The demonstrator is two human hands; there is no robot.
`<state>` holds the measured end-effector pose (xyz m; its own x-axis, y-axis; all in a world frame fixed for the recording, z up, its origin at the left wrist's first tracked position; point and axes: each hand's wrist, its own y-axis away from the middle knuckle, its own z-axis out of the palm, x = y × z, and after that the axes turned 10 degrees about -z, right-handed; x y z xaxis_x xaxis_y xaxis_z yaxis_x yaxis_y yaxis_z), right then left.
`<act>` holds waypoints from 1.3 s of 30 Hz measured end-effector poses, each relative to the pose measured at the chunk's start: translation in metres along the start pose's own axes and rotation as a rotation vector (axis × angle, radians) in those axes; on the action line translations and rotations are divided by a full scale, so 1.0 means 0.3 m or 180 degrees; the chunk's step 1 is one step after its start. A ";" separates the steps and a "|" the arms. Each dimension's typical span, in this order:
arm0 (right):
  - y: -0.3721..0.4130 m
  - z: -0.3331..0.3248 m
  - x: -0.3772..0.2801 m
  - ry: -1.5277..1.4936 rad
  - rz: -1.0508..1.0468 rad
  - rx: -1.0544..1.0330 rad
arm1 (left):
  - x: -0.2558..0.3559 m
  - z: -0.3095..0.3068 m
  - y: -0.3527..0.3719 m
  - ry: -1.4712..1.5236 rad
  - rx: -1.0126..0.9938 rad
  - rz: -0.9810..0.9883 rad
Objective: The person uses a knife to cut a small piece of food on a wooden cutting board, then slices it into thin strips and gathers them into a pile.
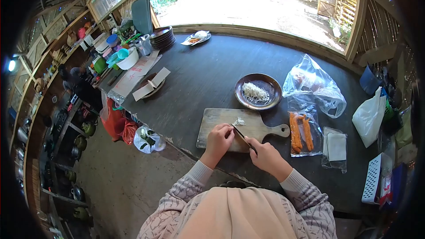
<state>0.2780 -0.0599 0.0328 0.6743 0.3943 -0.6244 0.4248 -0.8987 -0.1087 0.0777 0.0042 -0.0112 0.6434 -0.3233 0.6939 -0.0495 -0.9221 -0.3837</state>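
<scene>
Left hand (217, 142): over board (213, 121), fingers curled; grip hidden, cannot tell.
Right hand (266, 156): fingers clasp knife (239, 133), tip slanting forward-left.
Knife handle (253, 149): partly covered.

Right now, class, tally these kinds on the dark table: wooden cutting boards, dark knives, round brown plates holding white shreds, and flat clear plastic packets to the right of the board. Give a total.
Wooden cutting board with a handle: 1
Dark knife: 1
Round brown plate holding white shreds: 1
Flat clear plastic packets, orange-filled and white-filled: 2
Total: 5
</scene>
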 end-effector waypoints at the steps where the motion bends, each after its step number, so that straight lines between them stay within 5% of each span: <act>1: -0.002 0.004 0.002 -0.0001 -0.0015 0.0001 | -0.001 0.001 -0.001 -0.0004 0.0026 0.0046; 39: 0.033 -0.022 -0.011 0.0197 -0.0051 -0.0057 | 0.004 -0.005 -0.005 0.0062 0.0018 -0.0089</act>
<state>0.2840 -0.0687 0.0387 0.7032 0.4201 -0.5735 0.4462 -0.8889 -0.1040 0.0773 0.0050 -0.0088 0.6295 -0.3016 0.7161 -0.0275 -0.9296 -0.3674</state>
